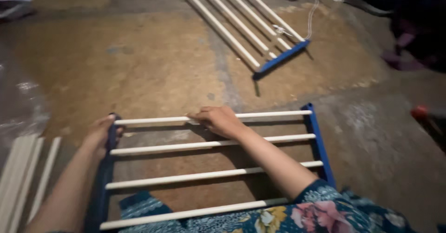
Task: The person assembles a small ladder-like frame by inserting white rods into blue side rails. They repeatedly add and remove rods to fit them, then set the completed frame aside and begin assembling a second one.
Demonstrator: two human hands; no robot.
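Observation:
A rack frame with two blue side bars and several white rods lies across my lap above the floor. My left hand [101, 133] grips the top end of the left blue side bar [103, 182]. My right hand [219, 120] rests curled over the topmost white rod [153, 120], near its middle. The right blue side bar [319, 142] holds the rods' other ends. My floral blue clothing shows at the bottom edge.
A second rack section [241, 21] of white rods with a blue end bar [281, 59] lies on the bare floor farther off. Loose white rods [21, 177] lie at the left. White cables [309, 10] and a red object [420, 112] sit at the right.

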